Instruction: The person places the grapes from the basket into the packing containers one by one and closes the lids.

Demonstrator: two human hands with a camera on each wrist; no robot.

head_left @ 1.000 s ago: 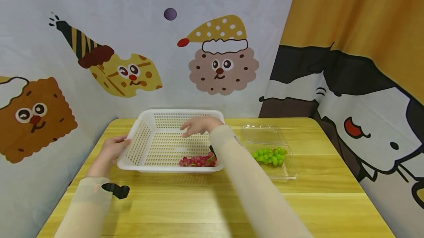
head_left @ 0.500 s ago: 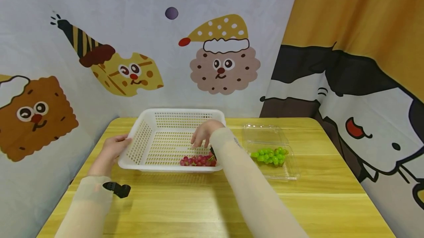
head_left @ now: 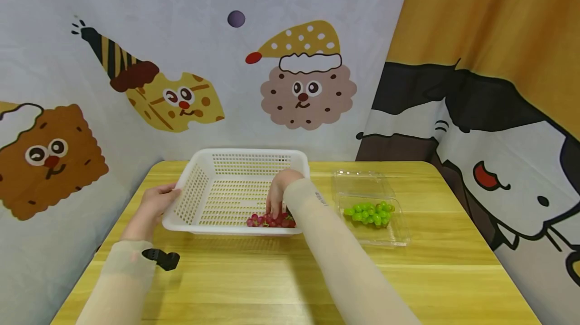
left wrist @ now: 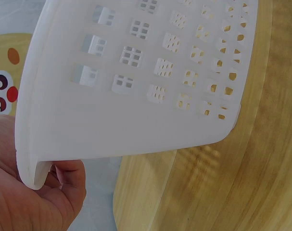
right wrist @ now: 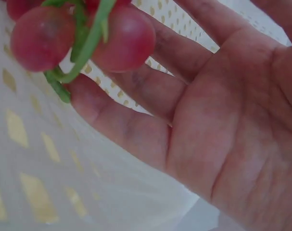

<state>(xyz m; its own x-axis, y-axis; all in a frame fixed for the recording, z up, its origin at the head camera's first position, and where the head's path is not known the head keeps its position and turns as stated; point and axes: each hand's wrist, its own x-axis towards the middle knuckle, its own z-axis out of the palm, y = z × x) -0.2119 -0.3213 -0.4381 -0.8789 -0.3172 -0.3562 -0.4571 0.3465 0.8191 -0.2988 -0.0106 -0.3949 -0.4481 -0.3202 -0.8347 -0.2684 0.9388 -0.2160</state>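
A white perforated plastic basket stands on the wooden table. My left hand grips its left rim; the left wrist view shows fingers curled under the rim. Inside, a bunch of red grapes lies along the near wall toward the right corner. My right hand reaches down into the basket, fingertips at the grapes. In the right wrist view its fingers extend fairly straight beside and behind the red grapes and their green stem. The thumb's tip is out of that view.
To the basket's right, a clear plastic clamshell box lies with its lid raised at the back. Green grapes sit in it. A cartoon-printed curtain hangs behind the table.
My right hand has moved from over the middle of the basket toward the near right, then down to the red grapes. My left hand keeps its grip on the rim.
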